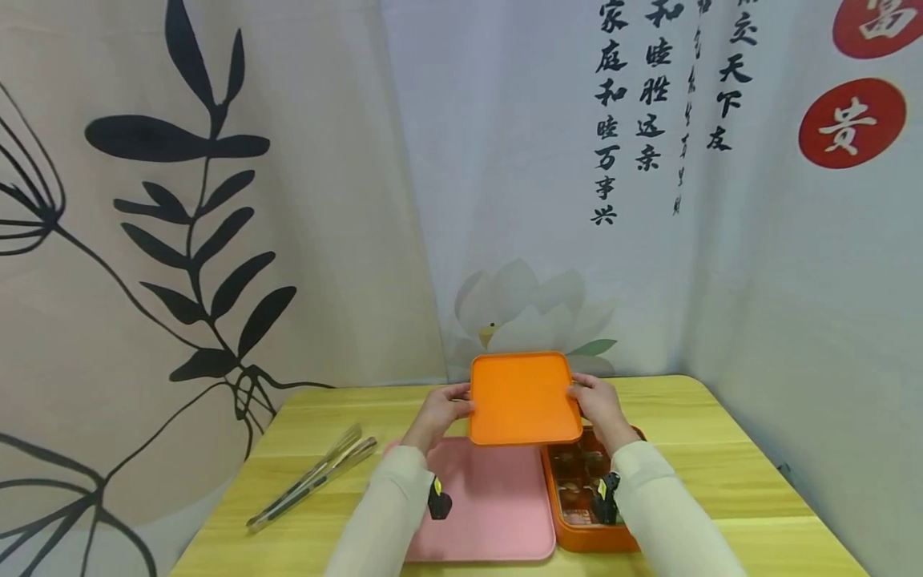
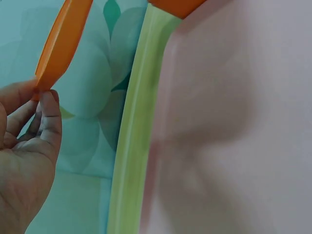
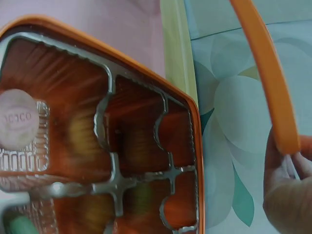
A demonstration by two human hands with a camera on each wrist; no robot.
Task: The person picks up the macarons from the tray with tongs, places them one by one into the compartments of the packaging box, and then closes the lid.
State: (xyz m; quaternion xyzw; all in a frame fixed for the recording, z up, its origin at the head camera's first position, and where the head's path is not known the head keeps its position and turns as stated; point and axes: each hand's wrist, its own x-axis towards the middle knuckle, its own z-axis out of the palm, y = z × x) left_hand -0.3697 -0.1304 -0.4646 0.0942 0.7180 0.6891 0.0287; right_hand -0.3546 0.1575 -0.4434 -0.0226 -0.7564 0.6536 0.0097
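Note:
An orange lid point(image 1: 525, 398) is raised over the far part of the table, its flat face toward the head camera. My left hand point(image 1: 441, 413) pinches its left edge between thumb and fingers. At the opposite edge, my right hand point(image 1: 600, 405) grips it the same way. Below and to the right sits an orange box point(image 1: 594, 538), uncovered, with a clear divided insert point(image 3: 115, 180) inside. A round pale piece with raised lettering point(image 3: 18, 119) lies in one compartment, and a green piece point(image 3: 20, 225) in another. My right forearm partly hides the box in the head view.
Left of the box, and against it, lies a pink tray point(image 1: 479, 513). Metal tongs point(image 1: 310, 481) rest on the left part of the wooden table point(image 1: 721, 465). A printed curtain point(image 1: 346, 200) hangs behind the table's far edge.

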